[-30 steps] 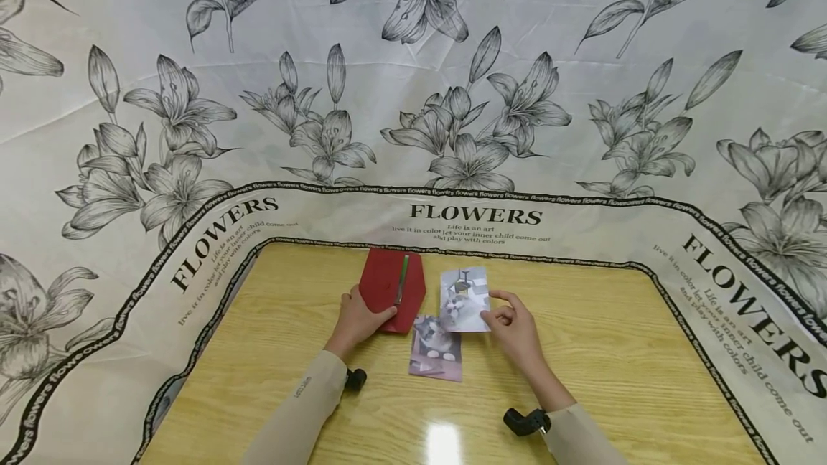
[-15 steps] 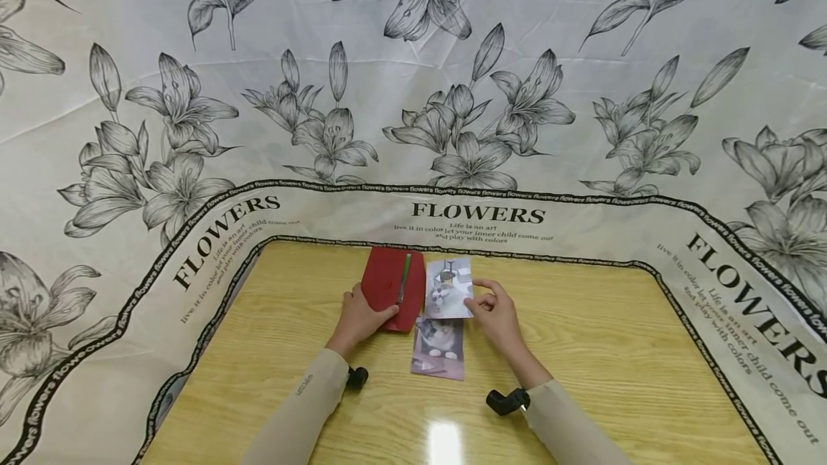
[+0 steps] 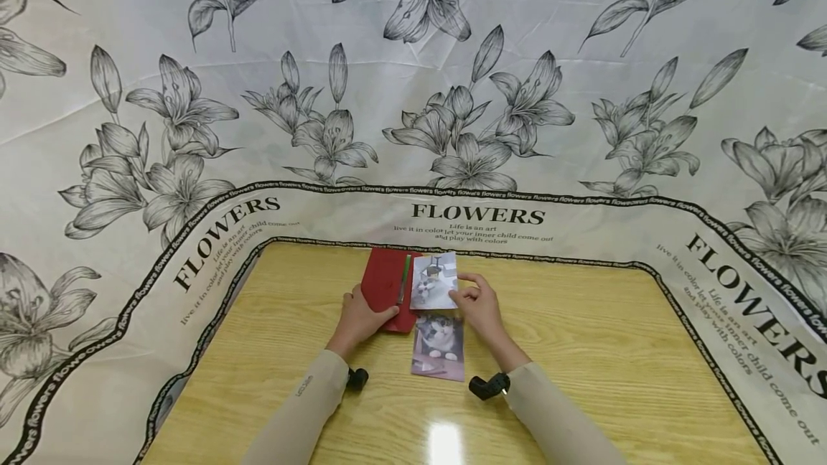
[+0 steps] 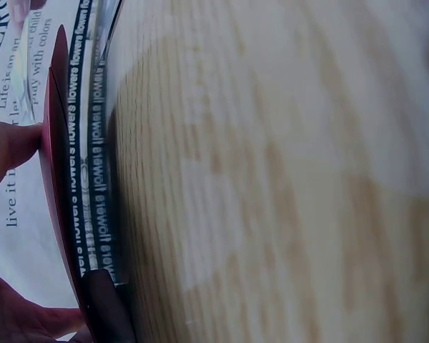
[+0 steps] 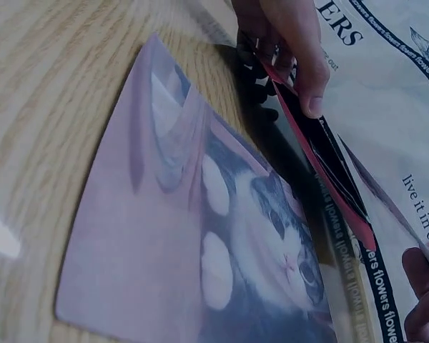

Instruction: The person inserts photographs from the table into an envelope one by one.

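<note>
My left hand [image 3: 358, 320] grips a red envelope [image 3: 382, 282], its thumb on the front by a slit-like opening that shows green and dark. In the left wrist view the envelope [image 4: 54, 168] appears edge-on, raised off the table. My right hand [image 3: 479, 308] pinches the right edge of a photo [image 3: 434, 284] between thumb and fingers. That photo overlaps the envelope's right side in the head view; the right wrist view shows the photo [image 5: 386, 191] edge-on, with a gap to the envelope [image 5: 307, 143]. A second photo, of a cat [image 3: 438, 356], lies on the table below both.
The wood-grain table [image 3: 581, 350] spreads around both arms. A white cloth with printed flowers [image 3: 478, 214] rises behind the table and along its sides. Black wrist cameras [image 3: 489, 386] sit on both wrists.
My right hand has carried its photo leftward, from beside the envelope to in front of its right side. My left hand and the envelope stay in place; more of the cat photo now shows.
</note>
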A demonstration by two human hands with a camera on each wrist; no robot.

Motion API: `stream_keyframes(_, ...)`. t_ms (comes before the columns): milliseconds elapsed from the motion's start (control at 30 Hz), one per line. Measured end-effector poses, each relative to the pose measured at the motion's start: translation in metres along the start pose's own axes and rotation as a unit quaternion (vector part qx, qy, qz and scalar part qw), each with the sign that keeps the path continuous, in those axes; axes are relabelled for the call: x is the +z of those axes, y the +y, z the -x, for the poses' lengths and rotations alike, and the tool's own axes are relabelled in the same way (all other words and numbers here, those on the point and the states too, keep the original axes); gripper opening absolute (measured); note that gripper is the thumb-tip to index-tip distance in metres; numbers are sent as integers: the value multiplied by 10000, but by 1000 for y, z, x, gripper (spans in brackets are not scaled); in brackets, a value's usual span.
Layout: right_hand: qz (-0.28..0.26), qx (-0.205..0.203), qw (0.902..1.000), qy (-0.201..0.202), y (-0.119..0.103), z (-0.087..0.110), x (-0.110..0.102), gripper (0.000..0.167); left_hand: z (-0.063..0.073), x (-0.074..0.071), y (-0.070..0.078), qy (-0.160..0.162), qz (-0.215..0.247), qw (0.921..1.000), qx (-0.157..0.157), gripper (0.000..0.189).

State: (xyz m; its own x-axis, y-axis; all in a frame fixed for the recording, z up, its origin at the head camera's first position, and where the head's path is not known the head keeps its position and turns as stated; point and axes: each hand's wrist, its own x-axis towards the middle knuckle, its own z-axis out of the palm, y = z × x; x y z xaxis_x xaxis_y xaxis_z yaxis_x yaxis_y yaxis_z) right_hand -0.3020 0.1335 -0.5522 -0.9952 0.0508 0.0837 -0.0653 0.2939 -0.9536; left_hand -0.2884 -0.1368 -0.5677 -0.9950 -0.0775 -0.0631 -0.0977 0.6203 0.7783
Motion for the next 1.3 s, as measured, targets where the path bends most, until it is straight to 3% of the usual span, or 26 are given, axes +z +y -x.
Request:
stream_keyframes(600, -208, 398, 9989, 126, 2, -13, 24, 42, 0, -1, -2, -46, -53, 10000, 45, 108)
stream_keyframes(733, -167, 330, 9991, 203, 4, -16, 29, 40, 0, -2, -2, -42, -50, 10000, 9, 108)
stream_keyframes(1300, -205, 620, 9976, 231, -4, -17, 45, 37, 0, -2, 1, 17, -141, 9999, 30, 106)
